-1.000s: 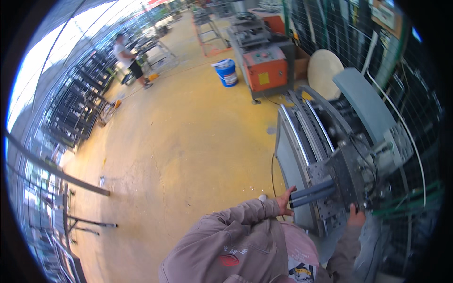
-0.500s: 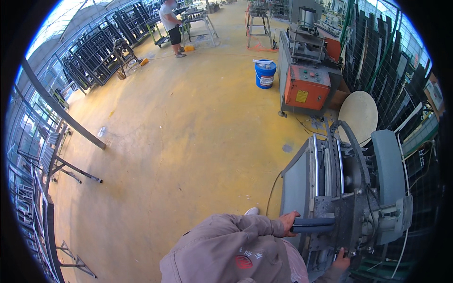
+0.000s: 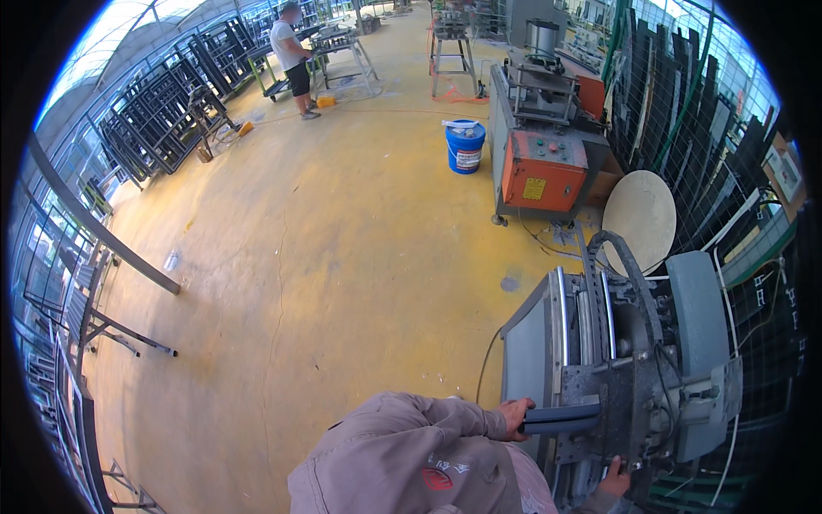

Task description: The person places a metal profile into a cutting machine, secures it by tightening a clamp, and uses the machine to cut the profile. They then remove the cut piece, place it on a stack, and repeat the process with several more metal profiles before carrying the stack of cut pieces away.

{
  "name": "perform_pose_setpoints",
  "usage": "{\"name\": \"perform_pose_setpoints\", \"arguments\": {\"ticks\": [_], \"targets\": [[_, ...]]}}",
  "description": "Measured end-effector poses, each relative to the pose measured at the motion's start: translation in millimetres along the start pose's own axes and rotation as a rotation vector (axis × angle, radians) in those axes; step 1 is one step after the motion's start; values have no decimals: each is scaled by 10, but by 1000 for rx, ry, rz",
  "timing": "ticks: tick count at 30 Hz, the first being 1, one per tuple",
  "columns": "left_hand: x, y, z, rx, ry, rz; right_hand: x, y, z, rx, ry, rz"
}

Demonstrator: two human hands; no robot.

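My left hand (image 3: 515,417) is closed round the outer end of a dark grey metal profile (image 3: 561,418). The profile lies roughly level, and its other end runs in against the machine (image 3: 618,377) on my right. At the machine's near side is my right hand (image 3: 615,480), with one digit pointing up next to the metal edge. Its other fingers look curled but are mostly hidden, and whatever they grip cannot be made out.
Ahead stands an orange and grey machine (image 3: 548,171) with buttons, a blue bucket (image 3: 465,147) beside it. A round pale board (image 3: 640,221) leans behind my machine. Dark frames (image 3: 158,124) and a person (image 3: 293,60) are far off. A metal stand (image 3: 128,332) is at left.
My view has shifted a little, so the scene sits lower and farther left. Both hands keep about the same places at the machine, the left still on the profile.
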State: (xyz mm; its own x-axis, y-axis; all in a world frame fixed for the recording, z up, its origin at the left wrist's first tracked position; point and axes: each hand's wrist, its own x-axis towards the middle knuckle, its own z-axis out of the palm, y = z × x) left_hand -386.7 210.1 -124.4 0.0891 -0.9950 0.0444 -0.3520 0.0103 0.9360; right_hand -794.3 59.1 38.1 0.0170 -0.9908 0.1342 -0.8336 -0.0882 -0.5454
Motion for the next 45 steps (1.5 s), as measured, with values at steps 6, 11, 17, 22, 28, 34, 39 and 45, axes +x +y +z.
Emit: {"name": "perform_pose_setpoints", "arguments": {"ticks": [6,11,17,22,28,34,39,45], "targets": [[-2,219,-102,-10,19,-50,36,14,0,70,16,38],[84,198,-157,-98,22,-108,111,-81,23,93,-16,104],[94,211,-115,-109,48,-63,136,-202,-38,-7,-23,111],[128,215,-137,-85,65,-17,203,-186,-25,5,2,99],[239,178,65,-7,157,61,332,-31,-92,118,16,72],[405,84,-181,-45,116,-34,339,-437,-66,4,-16,212],[1584,-132,212,-187,169,-66,1363,-413,267,-22,15,46],[1898,-629,103,-329,241,-207,2018,50,954,73,2,-2]]}}
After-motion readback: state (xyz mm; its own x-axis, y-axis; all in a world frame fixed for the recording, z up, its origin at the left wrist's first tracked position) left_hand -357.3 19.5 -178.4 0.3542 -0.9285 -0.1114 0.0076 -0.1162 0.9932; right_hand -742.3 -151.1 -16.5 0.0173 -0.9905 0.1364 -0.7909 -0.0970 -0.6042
